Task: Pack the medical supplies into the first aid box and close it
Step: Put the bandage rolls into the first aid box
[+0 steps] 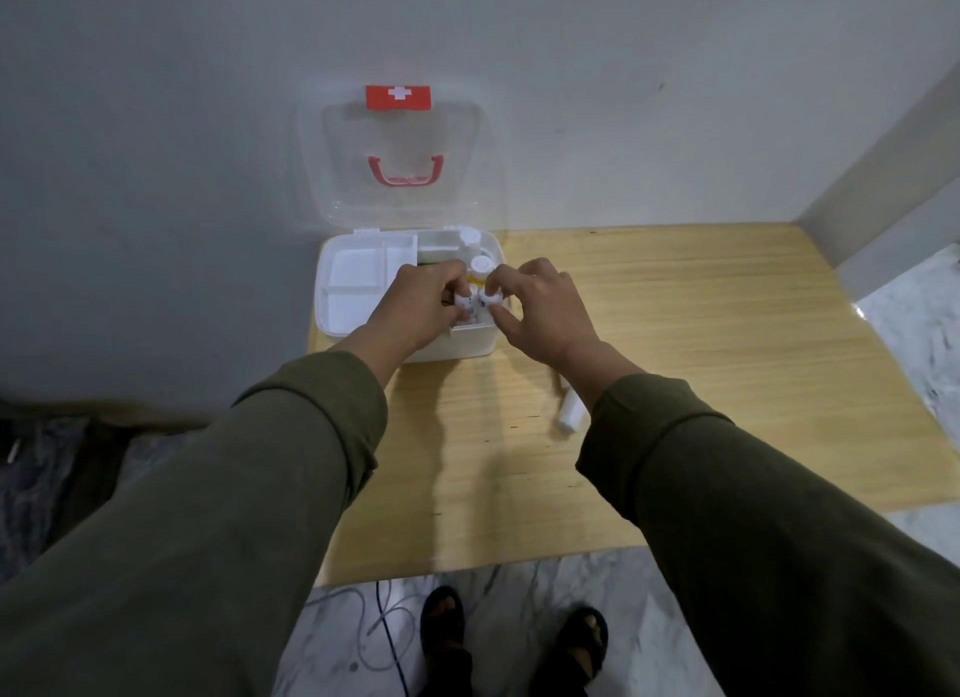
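Packing part done — first aid box point(467, 343) on bench point(675, 358), lid point(400, 140) up, bottles inside. Left hand point(423, 307) and right hand point(545, 307) each pinch small bottle over right compartment. White tube point(569, 410) left on bench — closing still ahead.

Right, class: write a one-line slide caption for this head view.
Both hands, left and right, lower small white-capped bottles into the open first aid box.
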